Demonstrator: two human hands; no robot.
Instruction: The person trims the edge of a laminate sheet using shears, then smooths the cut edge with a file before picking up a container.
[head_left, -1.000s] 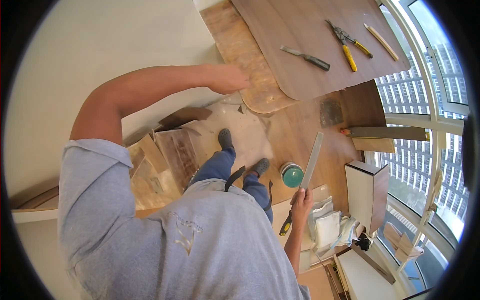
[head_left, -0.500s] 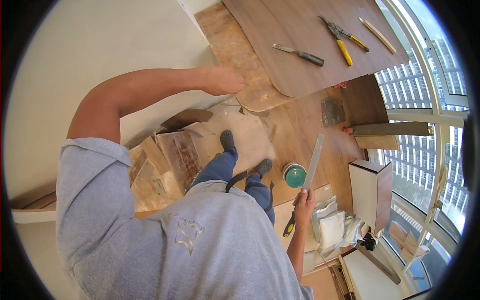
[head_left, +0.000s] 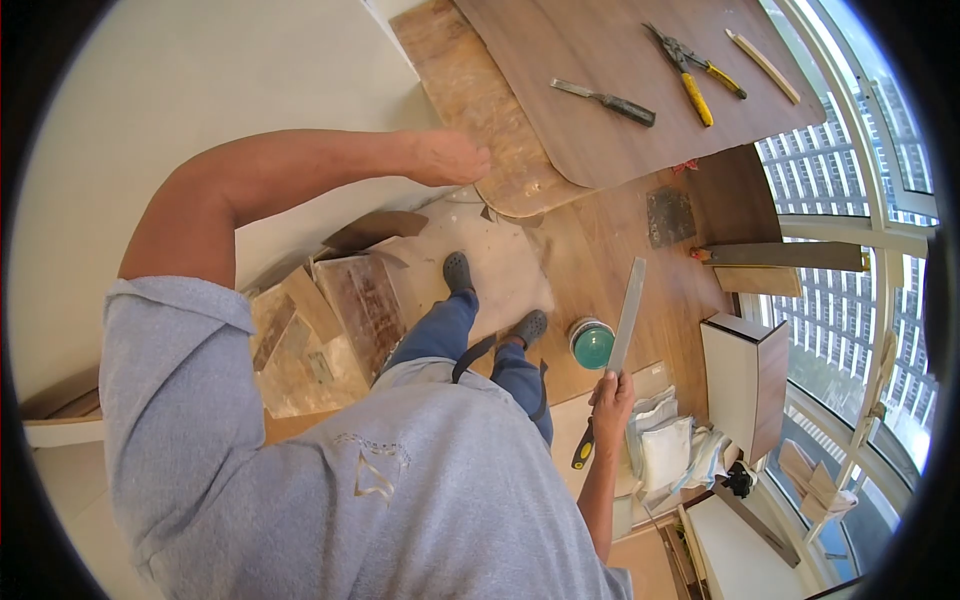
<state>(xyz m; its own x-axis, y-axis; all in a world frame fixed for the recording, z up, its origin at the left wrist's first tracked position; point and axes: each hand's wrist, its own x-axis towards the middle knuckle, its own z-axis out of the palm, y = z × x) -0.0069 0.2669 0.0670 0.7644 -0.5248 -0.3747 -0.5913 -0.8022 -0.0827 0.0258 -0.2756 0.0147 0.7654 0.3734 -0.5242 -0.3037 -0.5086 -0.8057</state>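
My left hand (head_left: 452,158) is at the rounded front end of a worn wooden board (head_left: 500,140), its fingers curled together; whether anything is inside them is hidden. My right hand (head_left: 612,398) is closed round a long flat file (head_left: 628,315), near where the blade meets the black and yellow handle. The blade points up and away from me, clear of the board. On the board lies a brown wood-grain laminate sheet (head_left: 600,90) with a rounded corner. A chisel (head_left: 605,101), yellow-handled tin snips (head_left: 688,72) and a pencil-like wooden stick (head_left: 763,66) rest on this sheet.
A tub with green contents (head_left: 592,345) stands on the floor by my right foot. Scrap boards (head_left: 350,310) lean at left. A white box-like cabinet (head_left: 735,375), white bags (head_left: 665,455) and a handsaw (head_left: 785,258) are at right, along the windows.
The view has shifted slightly. My left hand stays at the board's end and looks less blurred. The file remains in my right hand, in nearly the same pose.
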